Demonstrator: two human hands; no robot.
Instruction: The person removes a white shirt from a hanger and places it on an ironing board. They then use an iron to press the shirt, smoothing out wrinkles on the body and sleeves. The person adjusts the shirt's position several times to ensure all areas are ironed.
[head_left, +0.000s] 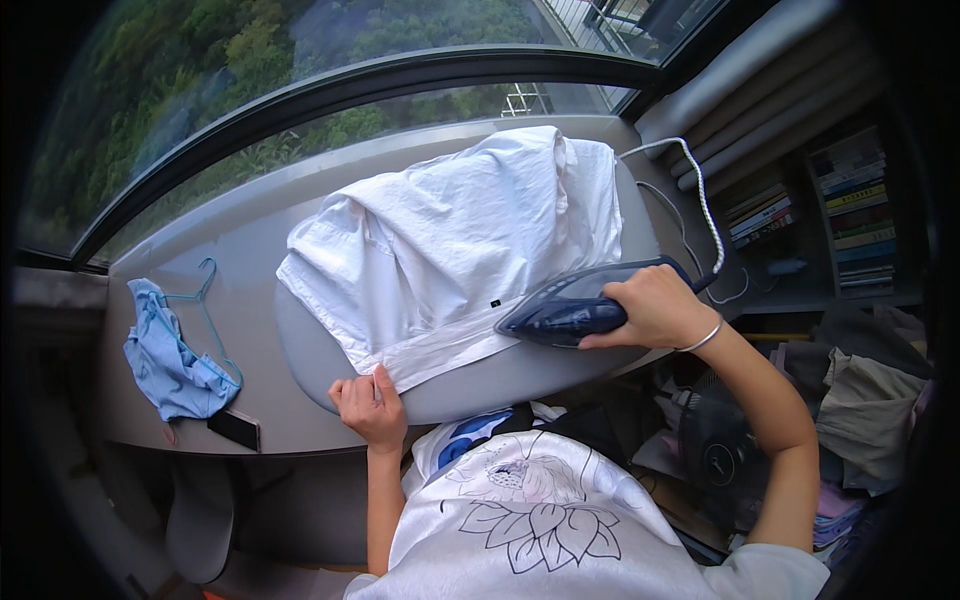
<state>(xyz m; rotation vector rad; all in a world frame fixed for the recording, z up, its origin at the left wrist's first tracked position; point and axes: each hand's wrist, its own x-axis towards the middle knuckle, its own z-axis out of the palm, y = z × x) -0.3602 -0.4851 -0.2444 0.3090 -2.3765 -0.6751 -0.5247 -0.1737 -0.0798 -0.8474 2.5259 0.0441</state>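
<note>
A white shirt (465, 217) lies spread over a grey padded ironing board (465, 394), with folds running through its upper part. My right hand (660, 307) grips the handle of a dark blue electric iron (562, 311). The iron's tip points left and rests on the white band along the shirt's near edge. At that band's left end, my left hand (371, 405) pinches the cloth between thumb and fingers. A small black tag (495, 304) shows on the shirt just left of the iron. The soleplate is hidden beneath the iron's body.
The iron's braided cord (701, 195) loops behind it at the right. On the left of the tabletop (259, 300) lie a light blue garment (169, 360), a blue hanger (214, 322) and a phone (235, 430). Books (855, 202) fill shelves at right, above piled clothes (870, 405).
</note>
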